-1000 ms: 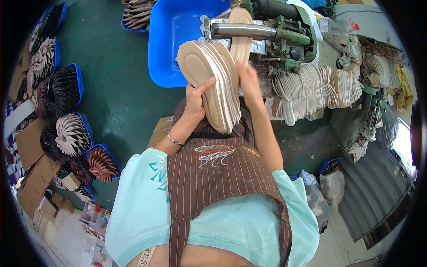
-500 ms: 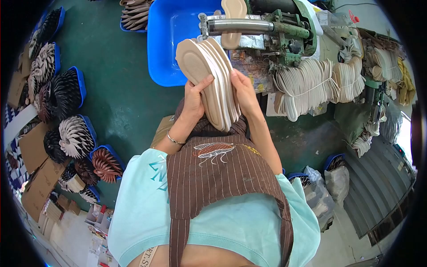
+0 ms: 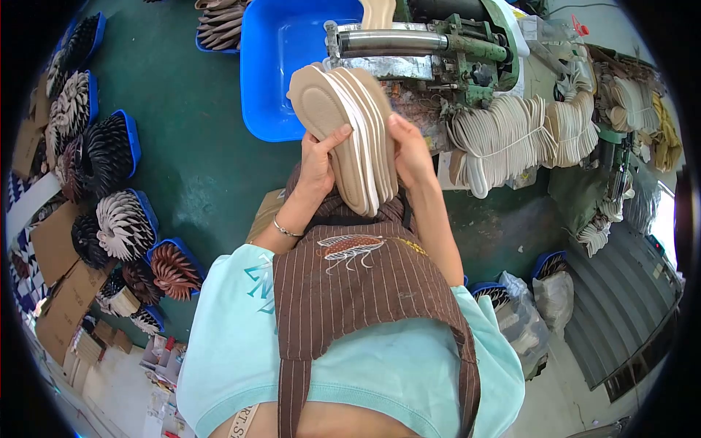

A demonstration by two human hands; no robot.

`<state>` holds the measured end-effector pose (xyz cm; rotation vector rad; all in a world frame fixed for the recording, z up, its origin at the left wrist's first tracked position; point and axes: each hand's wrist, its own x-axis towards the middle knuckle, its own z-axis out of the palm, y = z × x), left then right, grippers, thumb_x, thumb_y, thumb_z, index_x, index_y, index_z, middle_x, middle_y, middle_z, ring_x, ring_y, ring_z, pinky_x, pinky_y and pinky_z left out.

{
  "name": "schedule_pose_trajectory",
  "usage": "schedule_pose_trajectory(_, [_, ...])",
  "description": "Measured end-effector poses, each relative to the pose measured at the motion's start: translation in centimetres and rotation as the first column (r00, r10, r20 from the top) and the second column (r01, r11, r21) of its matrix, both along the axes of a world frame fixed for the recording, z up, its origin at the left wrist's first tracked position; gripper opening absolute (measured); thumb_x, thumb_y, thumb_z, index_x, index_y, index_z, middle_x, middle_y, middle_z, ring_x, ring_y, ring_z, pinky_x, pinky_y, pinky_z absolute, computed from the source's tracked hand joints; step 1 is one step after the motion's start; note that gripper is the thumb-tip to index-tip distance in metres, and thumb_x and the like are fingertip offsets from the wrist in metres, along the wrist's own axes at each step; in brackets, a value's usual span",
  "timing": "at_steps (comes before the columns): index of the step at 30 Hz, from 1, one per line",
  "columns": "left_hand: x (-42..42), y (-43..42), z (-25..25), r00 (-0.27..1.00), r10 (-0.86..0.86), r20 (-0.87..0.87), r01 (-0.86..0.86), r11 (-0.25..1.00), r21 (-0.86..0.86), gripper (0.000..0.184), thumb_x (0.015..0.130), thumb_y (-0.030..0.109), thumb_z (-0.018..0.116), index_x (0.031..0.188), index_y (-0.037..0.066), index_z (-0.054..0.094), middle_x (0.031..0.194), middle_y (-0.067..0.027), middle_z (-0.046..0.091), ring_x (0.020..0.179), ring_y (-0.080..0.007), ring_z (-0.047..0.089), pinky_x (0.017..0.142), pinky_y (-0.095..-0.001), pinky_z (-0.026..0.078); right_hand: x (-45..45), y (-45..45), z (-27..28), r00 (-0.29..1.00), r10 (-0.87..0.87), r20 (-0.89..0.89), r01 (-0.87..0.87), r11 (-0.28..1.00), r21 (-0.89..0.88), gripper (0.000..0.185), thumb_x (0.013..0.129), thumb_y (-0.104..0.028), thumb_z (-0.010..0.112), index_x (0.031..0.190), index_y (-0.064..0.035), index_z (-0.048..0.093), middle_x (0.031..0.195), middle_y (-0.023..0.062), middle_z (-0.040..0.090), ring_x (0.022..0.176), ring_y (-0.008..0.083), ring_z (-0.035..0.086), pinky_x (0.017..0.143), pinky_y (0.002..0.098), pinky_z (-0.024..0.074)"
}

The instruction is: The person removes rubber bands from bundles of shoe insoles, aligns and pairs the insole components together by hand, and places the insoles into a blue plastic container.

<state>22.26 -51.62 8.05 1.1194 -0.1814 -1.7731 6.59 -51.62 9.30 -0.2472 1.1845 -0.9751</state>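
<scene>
A fanned stack of beige insoles with white edges (image 3: 321,109) is held upright in front of my apron. My left hand (image 3: 319,164) grips its left side, thumb across the front insole and fingers behind. On the right edge, my right hand (image 3: 411,152) is closed around the rearmost insole, which looks slightly blurred. Beyond the stack is a green machine with a metal roller (image 3: 394,41). One more pale insole (image 3: 377,13) stands up behind that roller, its top cut off by the view's edge.
A blue bin (image 3: 274,109) stands left of the machine. Tied bundles of insoles (image 3: 500,142) lie on the bench at right. Blue crates of dark, white and brown shoe parts (image 3: 175,266) line the floor at left. Plastic bags (image 3: 522,317) sit at lower right.
The insole at the roller has moved away from me and no longer shows in front of it. My right hand has shifted slightly right with the rearmost insole.
</scene>
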Motion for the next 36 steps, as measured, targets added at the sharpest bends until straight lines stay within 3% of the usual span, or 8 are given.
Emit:
schedule_pose_trajectory(4, [-0.1, -0.4, -0.2, 0.999, 0.012, -0.042, -0.011, 1.0, 0.017, 0.051, 0.074, 0.006, 0.073, 0.118, -0.002, 0.047, 0.111, -0.0112, 0.058, 0.101, -0.0207, 0.057, 0.09, -0.0326, 0.045, -2.7, -2.8, -4.3, 0.945, -0.221, -0.242, 0.187, 0.97, -0.157, 0.025, 0.097, -0.018, 0.042, 0.099, 0.0004, 0.058, 0.089, 0.0046, 0.061, 0.078, 0.0105, 0.055, 0.075, 0.0282, 0.0456])
schedule_pose_trajectory(8, [-0.3, -0.7, 0.2, 1.0, -0.002, 0.031, 0.001, 1.0, 0.013, 0.052, 0.075, 0.008, 0.073, 0.119, -0.001, 0.047, 0.112, -0.0107, 0.057, 0.102, -0.0203, 0.056, 0.091, -0.0322, 0.044, -1.4, -2.9, -2.0, 0.935, 0.08, -0.346, -0.107, 0.992, -0.061, 0.027, 0.097, -0.021, 0.043, 0.092, 0.0006, 0.058, 0.087, 0.0016, 0.06, 0.079, 0.008, 0.052, 0.074, 0.0266, 0.0434])
schedule_pose_trajectory(16, [-0.5, -0.8, 0.5, 0.998, 0.033, 0.05, -0.034, 0.999, 0.019, 0.051, 0.079, 0.009, 0.071, 0.121, -0.001, 0.046, 0.116, -0.0103, 0.056, 0.106, -0.0193, 0.054, 0.093, -0.0317, 0.043, -2.7, -2.3, -6.8, 0.883, -0.145, -0.447, 0.086, 0.985, -0.149, 0.032, 0.098, -0.025, 0.042, 0.097, 0.0016, 0.06, 0.087, -0.0004, 0.06, 0.079, 0.006, 0.05, 0.072, 0.025, 0.0434])
schedule_pose_trajectory(21, [-0.2, -0.9, -0.1, 0.997, 0.031, 0.065, -0.031, 1.0, -0.002, 0.048, 0.08, 0.008, 0.07, 0.12, -0.001, 0.047, 0.115, -0.0101, 0.057, 0.105, -0.0182, 0.055, 0.092, -0.0313, 0.044, 0.6, -1.3, -1.6, 0.961, 0.096, -0.259, -0.118, 0.991, -0.069, 0.03, 0.097, -0.025, 0.046, 0.107, 0.0004, 0.058, 0.1, 0.0063, 0.062, 0.09, 0.0114, 0.056, 0.081, 0.0263, 0.0446])
schedule_pose_trajectory(24, [0.0, -0.8, -0.3, 0.996, 0.05, 0.07, -0.049, 0.999, -0.008, 0.045, 0.08, 0.008, 0.07, 0.118, -0.002, 0.049, 0.113, -0.0097, 0.058, 0.103, -0.0177, 0.056, 0.091, -0.0308, 0.045, 0.9, -0.7, -1.3, 0.954, -0.128, -0.27, 0.121, 0.992, -0.043, 0.025, 0.096, -0.02, 0.046, 0.096, 0.0007, 0.06, 0.084, -0.0008, 0.058, 0.076, 0.0049, 0.05, 0.07, 0.022, 0.0421])
schedule_pose_trajectory(28, [-0.3, -0.8, -0.4, 0.998, 0.039, 0.056, -0.039, 0.999, 0.0, 0.043, 0.08, 0.008, 0.07, 0.117, -0.001, 0.05, 0.112, -0.0089, 0.059, 0.102, -0.017, 0.056, 0.09, -0.0301, 0.045, -2.0, -3.0, -3.6, 0.876, -0.193, -0.443, 0.112, 0.973, -0.202, 0.025, 0.096, -0.02, 0.045, 0.088, -0.0007, 0.058, 0.073, -0.0028, 0.052, 0.065, 0.0036, 0.044, 0.06, 0.022, 0.0394])
schedule_pose_trajectory(32, [-0.4, -1.0, 0.1, 0.984, 0.029, 0.178, -0.022, 0.999, -0.04, 0.045, 0.08, 0.009, 0.071, 0.119, 0.0, 0.049, 0.115, -0.0086, 0.058, 0.104, -0.0165, 0.055, 0.092, -0.0303, 0.043, 0.4, -1.9, -1.4, 0.897, 0.078, -0.436, -0.16, 0.975, -0.156, 0.028, 0.097, -0.025, 0.045, 0.089, -0.0015, 0.059, 0.079, -0.0022, 0.056, 0.073, 0.0054, 0.047, 0.065, 0.0243, 0.0414])
schedule_pose_trajectory(36, [-0.2, -0.7, -0.1, 0.979, 0.003, 0.202, 0.0, 1.0, -0.014, 0.047, 0.08, 0.01, 0.071, 0.119, 0.0, 0.048, 0.116, -0.0088, 0.057, 0.106, -0.0163, 0.054, 0.093, -0.0303, 0.042, -0.3, -0.8, -2.7, 0.886, -0.15, -0.438, 0.099, 0.985, -0.138, 0.029, 0.096, -0.02, 0.043, 0.083, -0.0001, 0.059, 0.075, -0.0024, 0.055, 0.068, 0.0054, 0.046, 0.061, 0.0228, 0.0405])
